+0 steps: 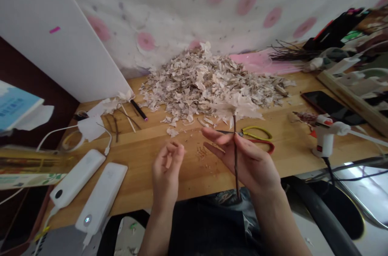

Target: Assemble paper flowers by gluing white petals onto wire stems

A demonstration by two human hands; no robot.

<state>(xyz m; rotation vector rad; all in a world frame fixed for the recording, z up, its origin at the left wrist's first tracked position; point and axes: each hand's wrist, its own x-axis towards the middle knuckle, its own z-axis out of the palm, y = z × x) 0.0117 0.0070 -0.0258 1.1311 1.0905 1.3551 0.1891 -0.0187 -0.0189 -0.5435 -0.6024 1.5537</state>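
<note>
My right hand [254, 163] pinches a thin brown twig [235, 163] between thumb and fingers, holding it nearly upright above the table's front edge. Pale, papery petals [238, 106] spread out at the twig's top end, in front of the heap. To its left, my left hand [168, 165] is closed, thumb tip pressed against the curled fingers; whatever is between them, if anything, is too small to make out. Red-and-yellow-handled pliers [257, 133] lie on the table, partly hidden behind my right hand. Tiny brown crumbs dot the wood between both hands.
A big heap of pale flakes [197, 82] covers the table's back. Two white power banks [101, 195] and a black pen [138, 110] lie left. On the right are a white glue gun [325, 139], a dark phone [336, 106] and a bundle of twigs [285, 51].
</note>
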